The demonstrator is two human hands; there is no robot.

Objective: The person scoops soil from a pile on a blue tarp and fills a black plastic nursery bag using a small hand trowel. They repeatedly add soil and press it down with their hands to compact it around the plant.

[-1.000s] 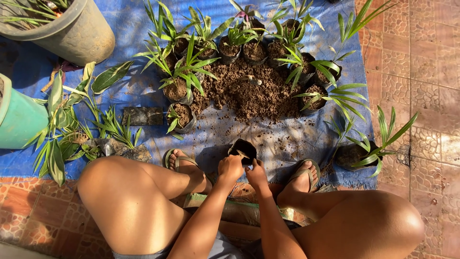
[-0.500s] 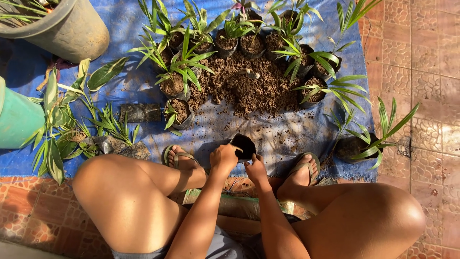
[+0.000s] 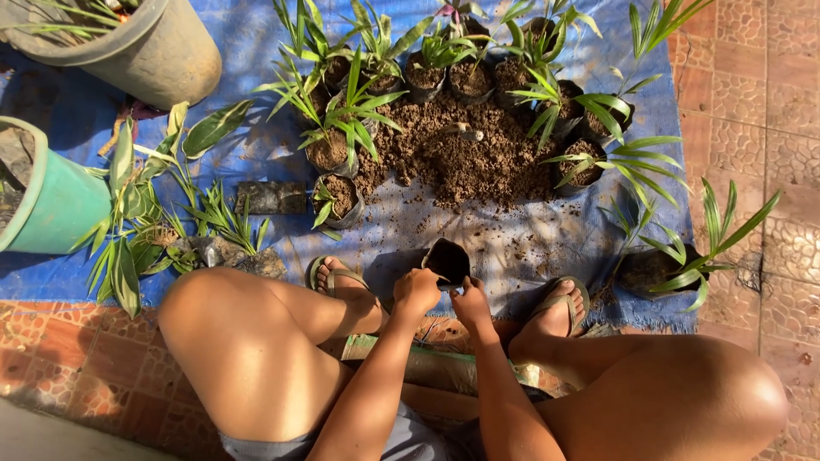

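Head view: the left hand [image 3: 416,290] and right hand [image 3: 471,300] both grip a small black bag [image 3: 447,260] (mouth open) over the blue tarp [image 3: 512,248]. It sits between the sandalled feet, near the soil pile [image 3: 461,158]

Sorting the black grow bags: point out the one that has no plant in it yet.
It is the small black bag held open between the left hand and right hand, near the feet. The other black bags ringing the soil pile each hold a green seedling.
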